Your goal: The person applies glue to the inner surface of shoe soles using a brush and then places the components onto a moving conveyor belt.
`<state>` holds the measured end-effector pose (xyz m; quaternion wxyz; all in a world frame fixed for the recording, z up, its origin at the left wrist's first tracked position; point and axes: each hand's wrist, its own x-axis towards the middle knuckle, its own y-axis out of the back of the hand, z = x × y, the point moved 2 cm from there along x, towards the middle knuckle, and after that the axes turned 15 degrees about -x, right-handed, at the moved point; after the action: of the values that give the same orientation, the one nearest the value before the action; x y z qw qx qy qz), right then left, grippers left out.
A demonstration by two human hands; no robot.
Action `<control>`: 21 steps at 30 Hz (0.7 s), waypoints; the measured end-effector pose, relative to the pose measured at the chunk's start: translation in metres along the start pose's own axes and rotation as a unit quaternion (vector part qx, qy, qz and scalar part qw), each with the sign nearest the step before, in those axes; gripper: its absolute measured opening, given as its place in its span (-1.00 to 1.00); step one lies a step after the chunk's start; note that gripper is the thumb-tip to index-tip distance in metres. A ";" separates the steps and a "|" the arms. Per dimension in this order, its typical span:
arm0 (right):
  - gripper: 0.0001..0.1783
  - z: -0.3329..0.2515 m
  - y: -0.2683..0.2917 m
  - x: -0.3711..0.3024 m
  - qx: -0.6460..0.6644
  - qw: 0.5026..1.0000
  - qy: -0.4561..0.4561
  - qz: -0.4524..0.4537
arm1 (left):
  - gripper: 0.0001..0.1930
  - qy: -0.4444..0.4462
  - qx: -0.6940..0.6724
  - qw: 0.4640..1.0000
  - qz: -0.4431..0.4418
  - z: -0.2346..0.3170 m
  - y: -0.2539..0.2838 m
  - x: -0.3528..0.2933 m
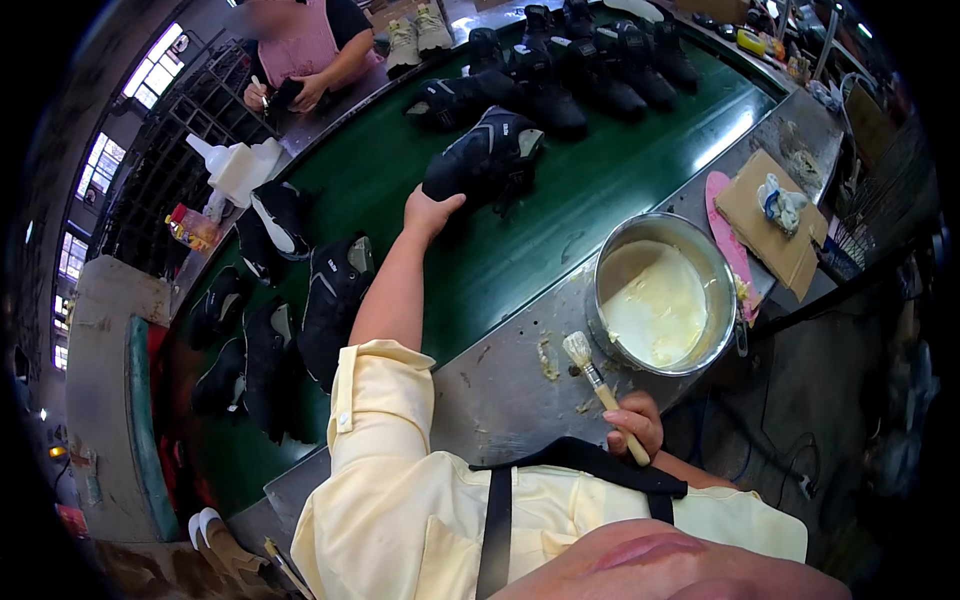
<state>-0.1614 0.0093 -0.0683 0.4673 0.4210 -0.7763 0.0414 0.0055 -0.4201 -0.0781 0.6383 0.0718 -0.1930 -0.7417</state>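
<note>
My left arm reaches across the green work surface (540, 240). My left hand (432, 212) is closed on the near end of a black shoe (480, 158); the thumb shows, while the other fingers are hidden by the shoe. In my right hand (638, 424), close to my body, is a wooden-handled brush (607, 398) with its pale bristles pointing up and away from me. Beyond that hand stands a metal pot (728, 290) holding a creamy pale-yellow substance (665, 310). The bristles are just left of the pot, apart from its wall.
Several black shoes (560, 85) crowd the far end, and several more (268, 350) lie at the left. Cardboard (770, 235) and a pink flat piece (728, 225) lie right of the pot. Across the surface, a person in a pink apron (305, 45) handles a small dark item.
</note>
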 end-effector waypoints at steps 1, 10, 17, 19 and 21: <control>-0.77 0.001 0.000 0.001 0.003 1.000 -0.007 -0.007 | -0.37 -0.013 0.039 0.999 0.005 0.004 0.000 -0.003; -0.77 0.005 -0.004 0.001 0.007 1.000 -0.004 -0.022 | -0.34 -0.001 0.091 0.992 -0.090 0.026 0.032 -0.008; -0.77 0.004 -0.002 0.003 -0.005 0.999 -0.016 -0.044 | -0.39 -0.163 0.180 0.936 -0.255 0.115 0.095 -0.002; -0.77 0.000 -0.003 0.006 -0.009 0.999 -0.011 -0.030 | -0.40 -0.197 0.255 0.905 -0.277 0.158 0.104 -0.019; -0.77 -0.001 -0.006 0.003 0.005 0.999 -0.018 -0.027 | -0.44 -0.269 0.346 0.862 -0.254 0.193 0.110 -0.039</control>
<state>-0.1578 0.0043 -0.0678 0.4526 0.4448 -0.7725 0.0250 0.0454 -0.3573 0.1344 0.2853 0.1328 -0.5765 -0.7541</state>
